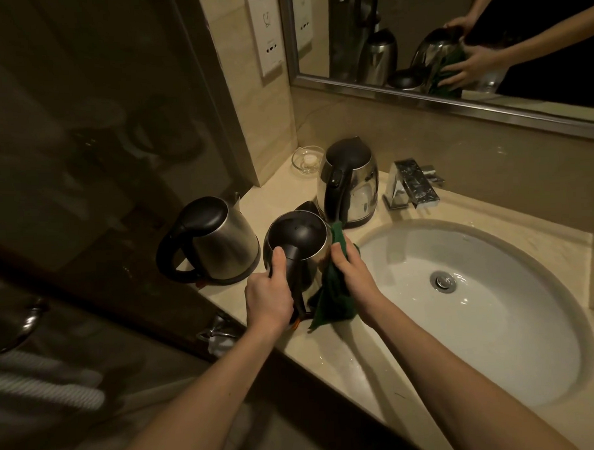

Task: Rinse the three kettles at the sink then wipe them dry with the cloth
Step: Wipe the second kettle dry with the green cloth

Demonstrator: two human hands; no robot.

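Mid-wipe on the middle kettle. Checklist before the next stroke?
1. Grip: left hand holds the middle kettle by its handle: ok.
2. Cloth: right hand holds the green cloth against that kettle's side: ok.
3. Water: faucet shows no running stream: ok.
4. Others: left kettle and back kettle stand upright on the counter, apart from both hands: ok.
5. Far side of the middle kettle dry: cannot tell, hidden.
6. Counter by the sink looks wet: not ok.
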